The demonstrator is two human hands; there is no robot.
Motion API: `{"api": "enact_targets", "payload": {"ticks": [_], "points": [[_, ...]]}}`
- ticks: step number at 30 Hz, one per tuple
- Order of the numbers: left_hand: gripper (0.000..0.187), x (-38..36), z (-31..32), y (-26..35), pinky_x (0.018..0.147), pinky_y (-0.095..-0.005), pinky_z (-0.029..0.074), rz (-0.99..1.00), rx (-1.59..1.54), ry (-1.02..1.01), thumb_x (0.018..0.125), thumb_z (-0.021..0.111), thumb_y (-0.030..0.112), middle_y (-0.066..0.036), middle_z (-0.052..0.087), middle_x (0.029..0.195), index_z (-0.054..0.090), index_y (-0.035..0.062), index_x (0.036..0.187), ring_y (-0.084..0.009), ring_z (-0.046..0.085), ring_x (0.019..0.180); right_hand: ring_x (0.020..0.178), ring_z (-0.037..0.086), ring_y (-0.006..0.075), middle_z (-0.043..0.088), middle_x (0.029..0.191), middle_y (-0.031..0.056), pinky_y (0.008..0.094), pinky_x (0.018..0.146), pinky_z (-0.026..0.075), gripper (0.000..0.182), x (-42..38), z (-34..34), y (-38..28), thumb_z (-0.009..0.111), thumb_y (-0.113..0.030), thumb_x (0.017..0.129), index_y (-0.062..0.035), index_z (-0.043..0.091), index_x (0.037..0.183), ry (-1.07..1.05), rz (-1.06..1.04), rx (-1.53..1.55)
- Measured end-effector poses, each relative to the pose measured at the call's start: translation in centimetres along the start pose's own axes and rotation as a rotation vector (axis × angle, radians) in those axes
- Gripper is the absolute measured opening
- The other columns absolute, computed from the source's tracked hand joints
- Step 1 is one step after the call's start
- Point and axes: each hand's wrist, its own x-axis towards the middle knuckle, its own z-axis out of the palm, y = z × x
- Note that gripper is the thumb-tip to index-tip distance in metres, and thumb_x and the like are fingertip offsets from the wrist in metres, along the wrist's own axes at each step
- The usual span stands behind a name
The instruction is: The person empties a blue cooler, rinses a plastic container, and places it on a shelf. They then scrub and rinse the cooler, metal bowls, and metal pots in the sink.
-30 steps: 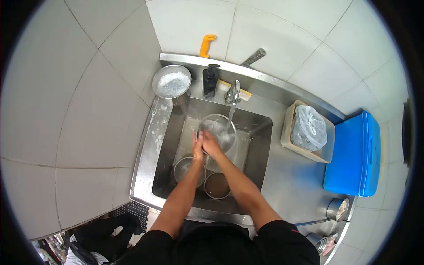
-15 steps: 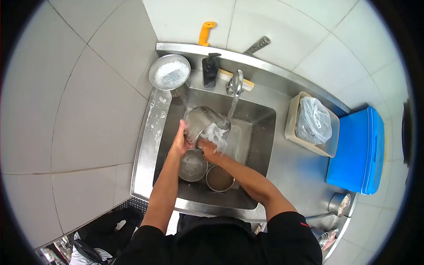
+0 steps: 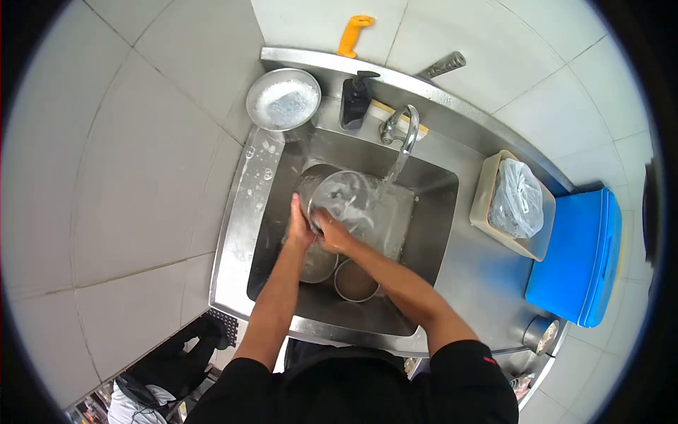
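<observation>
Over the sink (image 3: 431, 233), a steel pot (image 3: 342, 194) is tilted so that its opening and the white suds inside face the camera. My left hand (image 3: 299, 225) holds the pot from its left side, fingers along the outer wall. At the pot's lower rim, my right hand (image 3: 330, 232) is closed on the edge, its fingertips partly hidden. Water runs from the faucet (image 3: 409, 131) just right of the pot. Two round metal containers rest below the hands in the sink, one grey (image 3: 318, 263), one with brownish contents (image 3: 356, 280).
A pot of suds (image 3: 284, 100) stands at the back left corner, beside a black soap bottle (image 3: 355, 102). On the right are a beige bin (image 3: 487, 201) with a plastic bag, a blue cooler (image 3: 571, 258) and a small metal pot (image 3: 540, 333). A person's dark clothing shows lower left.
The pot has turned, and its opening now faces up toward the camera. Both hands have moved with it and stay on it. The whole view has shifted slightly.
</observation>
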Motion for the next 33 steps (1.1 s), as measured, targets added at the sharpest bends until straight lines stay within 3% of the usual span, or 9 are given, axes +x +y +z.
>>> {"api": "enact_targets", "payload": {"ticks": [4,6,8,10,14,20,24,30,33], "points": [[0.066,0.8,-7.7,-3.5,0.086,-0.0472,0.048,-0.033,0.104,0.113,0.086,0.049,0.059,-0.01,0.05,0.13,0.044,0.0108,0.132,-0.0313,0.058,0.105,0.109,0.054,0.0362,0.059,0.109,0.0174,0.0427,0.093,0.043,0.042,2.0,0.0,6.5,0.064,-0.006,0.07,-0.0041,0.056,0.111,-0.08,0.153,-0.292],[0.052,1.6,-11.9,-9.8,0.086,-0.0462,0.048,-0.081,2.034,0.016,0.089,0.049,0.044,-0.011,0.051,0.13,0.051,0.0071,0.126,-0.034,0.059,0.101,0.103,0.056,0.035,0.061,0.104,0.0163,0.0437,0.09,0.044,0.034,4.9,0.3,7.4,0.063,-0.006,0.071,-0.0071,0.059,0.105,-0.192,-0.069,-0.408],[0.042,-4.5,-4.5,-12.3,0.097,-0.0434,0.042,-0.293,1.744,-0.054,0.088,0.054,0.024,-0.014,0.043,0.134,0.05,0.009,0.127,-0.0308,0.051,0.117,0.102,0.057,0.0347,0.061,0.105,0.0164,0.0439,0.088,0.046,0.034,5.8,1.2,9.2,0.062,-0.004,0.07,-0.0074,0.06,0.104,-0.113,-0.111,-0.512],[0.047,-4.1,-11.4,-20.2,0.108,-0.0402,0.029,0.562,2.076,-0.649,0.091,0.049,0.03,-0.012,0.034,0.143,0.044,0.0136,0.135,-0.0251,0.036,0.132,0.101,0.058,0.0344,0.062,0.105,0.0165,0.044,0.087,0.047,0.034,6.3,1.1,8.7,0.061,-0.003,0.069,-0.0077,0.06,0.103,-0.035,-0.159,-0.616],[0.051,-3.4,-12.7,-22.4,0.114,-0.0368,0.017,0.376,2.161,-0.485,0.094,0.042,0.035,-0.009,0.029,0.148,0.036,0.0154,0.141,-0.0221,0.022,0.139,0.099,0.058,0.037,0.061,0.102,0.0191,0.0426,0.083,0.049,0.034,4.6,-2.7,3.2,0.062,0.001,0.064,-0.0073,0.061,0.097,0.132,-0.095,-0.253],[0.041,-2.8,-16.8,-22.2,0.1,-0.0399,0.04,0.128,2.308,-0.868,0.091,0.046,0.029,-0.012,0.052,0.129,0.05,0.0139,0.129,-0.0259,0.052,0.116,0.095,0.058,0.0391,0.058,0.106,0.0201,0.043,0.081,0.048,0.038,9.7,-11.3,-10.2,0.066,-0.01,0.068,-0.0077,0.062,0.105,0.436,-0.344,-0.17],[0.029,-4.4,-6.1,-17.7,0.08,-0.0459,0.047,0.046,2.286,-1.015,0.089,0.049,0.029,-0.016,0.064,0.098,0.063,0.0061,0.101,-0.0344,0.061,0.092,0.102,0.053,0.0385,0.053,0.114,0.0215,0.0447,0.087,0.045,0.03,21.0,-12.7,-11.5,0.065,-0.022,0.077,-0.0075,0.063,0.103,0.41,-0.467,-0.367],[0.031,-4.3,-6.4,-14.3,0.074,-0.0469,0.046,-0.149,1.444,-0.204,0.088,0.049,0.028,-0.019,0.065,0.089,0.064,0.0014,0.089,-0.0353,0.062,0.083,0.119,0.047,0.0384,0.043,0.132,0.0197,0.0463,0.096,0.042,0.043,30.2,-7.0,-7.6,0.064,-0.022,0.077,-0.0108,0.053,0.117,-0.009,0.258,-0.747],[0.041,-4.1,-7.0,-13.4,0.088,-0.0385,0.042,-0.177,1.189,-0.057,0.091,0.047,0.028,-0.02,0.057,0.116,0.051,-0.001,0.121,-0.0293,0.056,0.106,0.123,0.044,0.0375,0.042,0.133,0.0203,0.0454,0.099,0.04,0.053,32.4,-7.5,-7.4,0.064,-0.018,0.075,-0.0122,0.047,0.125,-0.106,0.286,-0.802]]}}
